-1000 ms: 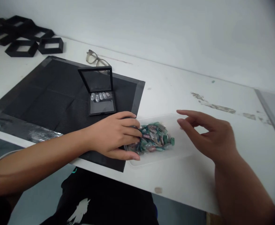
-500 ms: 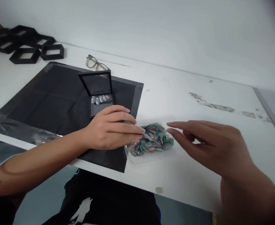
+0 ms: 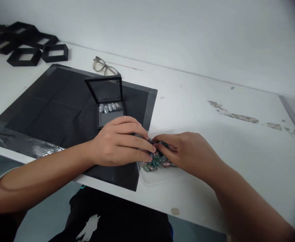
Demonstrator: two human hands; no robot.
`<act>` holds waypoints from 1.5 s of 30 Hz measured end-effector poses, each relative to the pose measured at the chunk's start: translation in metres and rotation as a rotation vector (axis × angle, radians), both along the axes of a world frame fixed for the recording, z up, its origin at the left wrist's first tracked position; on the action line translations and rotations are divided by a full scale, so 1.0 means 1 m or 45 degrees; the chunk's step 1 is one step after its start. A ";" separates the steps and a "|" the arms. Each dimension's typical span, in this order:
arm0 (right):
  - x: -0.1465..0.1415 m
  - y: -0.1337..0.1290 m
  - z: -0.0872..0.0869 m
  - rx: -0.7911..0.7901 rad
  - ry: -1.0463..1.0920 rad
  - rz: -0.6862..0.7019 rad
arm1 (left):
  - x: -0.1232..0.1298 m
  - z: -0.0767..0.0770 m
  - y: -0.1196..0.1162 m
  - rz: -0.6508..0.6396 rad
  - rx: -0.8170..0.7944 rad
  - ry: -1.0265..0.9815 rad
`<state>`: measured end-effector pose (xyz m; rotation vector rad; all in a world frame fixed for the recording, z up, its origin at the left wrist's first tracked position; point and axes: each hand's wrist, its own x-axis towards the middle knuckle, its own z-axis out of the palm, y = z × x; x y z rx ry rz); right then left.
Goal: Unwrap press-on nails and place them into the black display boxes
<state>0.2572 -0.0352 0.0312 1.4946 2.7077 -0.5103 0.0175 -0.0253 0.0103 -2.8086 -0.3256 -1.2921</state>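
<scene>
A clear shallow plastic tub [image 3: 149, 183] holds a heap of small glossy false nails [image 3: 155, 163] in green, pink and grey. Over its left side reaches my left hand [image 3: 123, 143], fingers together and curved; whatever lies under the fingertips is hidden. My right hand [image 3: 185, 149] comes in from the other side, thumb and forefinger closed at the heap, close to the left fingertips. What it pinches cannot be made out. Behind my left hand stands an open black case [image 3: 109, 119] with a raised clear lid. Several silvery false nails [image 3: 106, 109] form a row inside it.
The case and my left forearm are over a black mat [image 3: 49, 97] taped to the white table [image 3: 200, 191]. Eyeglasses [image 3: 104, 67] lie behind the case. Several black box frames [image 3: 23, 57] sit at the back left. A wall [image 3: 175, 40] bounds the table behind.
My right hand has moved left from beside the tub, down to the heap by my left fingertips. My left hand has stayed nearly in place.
</scene>
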 end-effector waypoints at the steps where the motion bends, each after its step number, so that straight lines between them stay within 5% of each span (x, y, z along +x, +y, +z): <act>1: -0.001 0.000 0.000 -0.006 -0.010 -0.008 | 0.000 0.000 0.000 -0.011 -0.030 0.012; 15: 0.015 -0.005 0.009 -0.013 0.073 0.006 | 0.002 0.002 -0.004 0.043 -0.307 0.168; 22: 0.006 -0.004 0.000 -0.055 0.064 0.061 | 0.002 -0.002 -0.009 0.031 -0.476 0.413; 32: 0.005 -0.006 0.003 -0.129 0.021 0.051 | 0.004 -0.001 -0.012 0.084 -0.530 0.446; 45: 0.011 -0.010 0.001 -0.074 0.082 0.080 | 0.002 0.000 -0.004 0.165 -0.156 0.055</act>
